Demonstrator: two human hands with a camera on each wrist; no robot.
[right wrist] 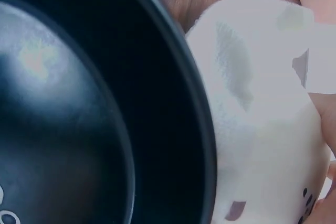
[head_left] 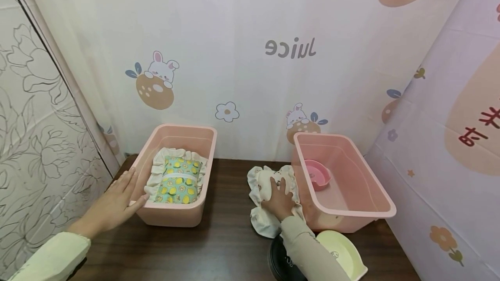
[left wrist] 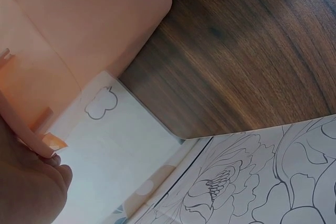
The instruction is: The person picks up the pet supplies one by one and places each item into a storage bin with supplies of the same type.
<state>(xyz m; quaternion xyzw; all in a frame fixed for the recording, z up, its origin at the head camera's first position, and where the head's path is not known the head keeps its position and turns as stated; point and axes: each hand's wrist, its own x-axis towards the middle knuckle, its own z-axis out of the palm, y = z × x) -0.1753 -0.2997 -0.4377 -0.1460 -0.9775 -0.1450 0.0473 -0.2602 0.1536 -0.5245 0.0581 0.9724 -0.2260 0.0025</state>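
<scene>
My left hand (head_left: 111,209) rests on the left rim of a pink bin (head_left: 172,217), fingers straight and the thumb over the near corner. Inside that bin lies a white-frilled cushion with a green lemon-print bundle (head_left: 180,189) held by a white band. My right hand (head_left: 280,200) grips a small white frilled cushion (head_left: 265,222) with a printed animal face, its fingers spread and bent over the top. This cushion lies on the table against the left side of a second pink bin (head_left: 351,214). The right wrist view shows its white fabric (right wrist: 262,119) close up.
A pink bowl (head_left: 321,183) stands inside the right bin. Below my right forearm are a black round dish (head_left: 277,258) and a pale yellow-green plate (head_left: 347,253). Printed curtains (head_left: 242,55) hang behind and beside the dark wooden table (head_left: 218,246).
</scene>
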